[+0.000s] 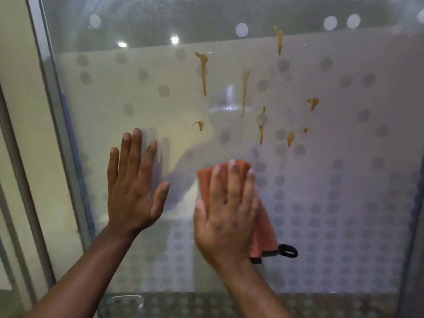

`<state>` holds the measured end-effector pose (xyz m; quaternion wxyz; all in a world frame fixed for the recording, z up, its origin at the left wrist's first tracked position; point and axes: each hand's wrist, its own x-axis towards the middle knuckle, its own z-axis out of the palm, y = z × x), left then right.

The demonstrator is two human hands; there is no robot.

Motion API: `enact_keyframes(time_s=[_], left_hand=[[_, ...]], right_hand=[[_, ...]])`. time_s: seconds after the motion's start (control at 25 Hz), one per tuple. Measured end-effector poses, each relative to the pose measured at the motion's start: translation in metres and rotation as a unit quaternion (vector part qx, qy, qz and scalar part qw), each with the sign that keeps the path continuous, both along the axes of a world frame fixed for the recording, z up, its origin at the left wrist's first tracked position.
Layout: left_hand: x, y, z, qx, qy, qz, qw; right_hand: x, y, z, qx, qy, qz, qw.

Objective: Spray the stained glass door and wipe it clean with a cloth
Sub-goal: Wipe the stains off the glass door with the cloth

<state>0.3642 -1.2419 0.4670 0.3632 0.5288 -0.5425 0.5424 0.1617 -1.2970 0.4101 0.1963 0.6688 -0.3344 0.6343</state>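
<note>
The glass door (344, 134) fills the view, frosted with grey dots. Several brown drip stains (203, 72) run down its upper middle, from the top centre to the right. My left hand (132, 187) lies flat on the glass with fingers spread and nothing in it, left of the stains. My right hand (227, 210) presses an orange cloth (263, 235) flat against the glass below the stains. The cloth's black hanging loop (288, 250) sticks out at the lower right. No spray bottle is in view.
A grey metal door frame (57, 134) runs down the left side, with a pale wall (16, 65) beyond it. A dark edge strip (415, 226) borders the glass on the right. Ceiling lights reflect near the top of the pane.
</note>
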Motion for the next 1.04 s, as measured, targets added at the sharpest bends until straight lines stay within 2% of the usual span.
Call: enact_keyframes(time_s=[0.16,0.24,0.32,0.4,0.56,0.68,0.76,0.84,1.04], left_hand=[[0.001,0.002,0.001,0.007,-0.001,-0.017,1.0],[0.0,0.002,0.002,0.009,-0.004,-0.019,1.0],[0.001,0.002,0.002,0.009,-0.005,-0.016,1.0],[0.001,0.002,0.0,0.007,-0.004,-0.018,1.0],[0.0,0.003,0.002,0.015,0.003,-0.02,1.0],[-0.006,0.008,0.004,0.011,0.009,-0.023,1.0],[-0.005,0.013,0.01,0.002,0.003,-0.025,1.0],[-0.001,0.017,0.021,-0.012,-0.008,-0.014,1.0],[0.015,0.015,0.054,-0.021,-0.01,-0.005,1.0]], right_hand=[[0.012,0.003,-0.024,-0.094,0.169,0.028,0.981],[0.0,-0.002,-0.028,-0.124,0.207,0.012,0.97],[-0.017,-0.008,-0.022,-0.127,0.205,-0.026,0.97],[-0.04,-0.016,-0.015,-0.1,0.148,-0.072,0.981],[-0.1,-0.038,0.008,0.02,-0.056,-0.135,0.989],[-0.127,-0.046,0.023,0.087,-0.17,-0.102,0.976],[-0.117,-0.041,0.028,0.092,-0.195,-0.045,0.976],[-0.092,-0.03,0.031,0.071,-0.167,-0.019,0.983],[0.001,0.009,0.019,-0.003,0.022,-0.008,1.0]])
